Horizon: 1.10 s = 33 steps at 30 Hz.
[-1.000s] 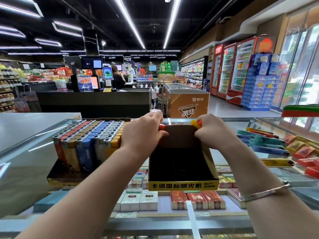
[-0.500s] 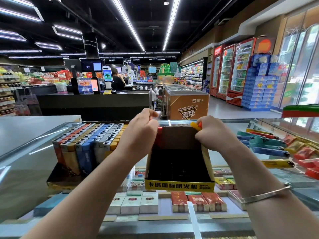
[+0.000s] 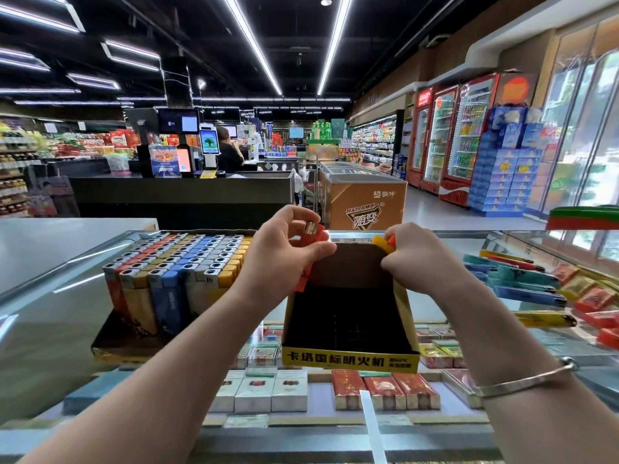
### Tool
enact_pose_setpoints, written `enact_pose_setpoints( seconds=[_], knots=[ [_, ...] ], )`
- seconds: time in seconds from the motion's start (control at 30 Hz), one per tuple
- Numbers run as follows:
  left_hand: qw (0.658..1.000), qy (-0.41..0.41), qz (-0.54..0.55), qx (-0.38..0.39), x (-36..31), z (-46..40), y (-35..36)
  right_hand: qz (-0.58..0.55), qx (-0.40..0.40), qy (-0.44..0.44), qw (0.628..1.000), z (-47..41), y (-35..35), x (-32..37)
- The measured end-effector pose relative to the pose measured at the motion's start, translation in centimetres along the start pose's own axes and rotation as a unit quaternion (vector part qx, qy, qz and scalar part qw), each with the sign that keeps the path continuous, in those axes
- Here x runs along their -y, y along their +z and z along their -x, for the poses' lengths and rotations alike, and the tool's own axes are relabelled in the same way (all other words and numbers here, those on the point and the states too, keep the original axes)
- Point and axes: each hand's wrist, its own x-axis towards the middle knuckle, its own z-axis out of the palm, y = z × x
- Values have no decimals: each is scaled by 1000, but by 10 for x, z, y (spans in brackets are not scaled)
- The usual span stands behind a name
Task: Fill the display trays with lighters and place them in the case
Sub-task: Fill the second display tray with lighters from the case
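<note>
An empty display tray (image 3: 348, 329) with a yellow front stands on the glass tabletop (image 3: 43, 316). At its back wall the left hand (image 3: 284, 259) pinches a red lighter (image 3: 315, 234); the right hand (image 3: 418, 259) curls round a yellow lighter (image 3: 380, 242). Just left stands a full tray (image 3: 174, 279). Loose lighters (image 3: 522, 283) lie further right.

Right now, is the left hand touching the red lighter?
Touching. The head view shows the left hand pinching the red lighter with its fingers, above the back corner of the empty tray.
</note>
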Motion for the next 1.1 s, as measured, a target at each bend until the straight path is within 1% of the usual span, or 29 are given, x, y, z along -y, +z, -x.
enact_pose_setpoints(
  seconds=[0.1, 0.2, 0.27, 0.33, 0.4, 0.47, 0.53, 0.7, 0.8, 0.9, 1.1],
  knots=[
    [998, 6, 57, 6, -2, 0, 4, -5, 4, -3, 1000, 0, 1, 1],
    [991, -23, 132, 16, -3, -1, 4, -6, 4, -3, 1000, 0, 0, 1],
    [989, -33, 146, 3, -2, -1, 1, -3, 4, -4, 1000, 0, 1, 1],
    [993, -21, 112, -16, 0, -1, -1, 3, 0, -5, 1000, -1, 1, 1],
    [998, 5, 45, -34, 1, 0, 0, 3, -3, -7, 1000, -1, 1, 0],
    [998, 35, -26, -51, 1, 1, 1, 1, -4, -7, 1000, -1, 1, 0],
    [994, 47, -71, -67, 3, 1, 3, 0, -4, -7, 1000, 0, 1, 0],
    [987, 44, -136, -74, 9, 1, 6, -2, -5, -4, 1000, 0, 2, 0],
    [987, 43, -146, -57, 8, 3, 5, -3, -2, -2, 1000, -1, 2, 0],
    [984, 44, -162, -65, 7, 4, 3, -4, 2, 1, 1000, -1, 2, 0],
    [956, 100, -263, -83, 4, 5, 5, -8, 7, 1, 1000, -2, 2, 0]
  ],
)
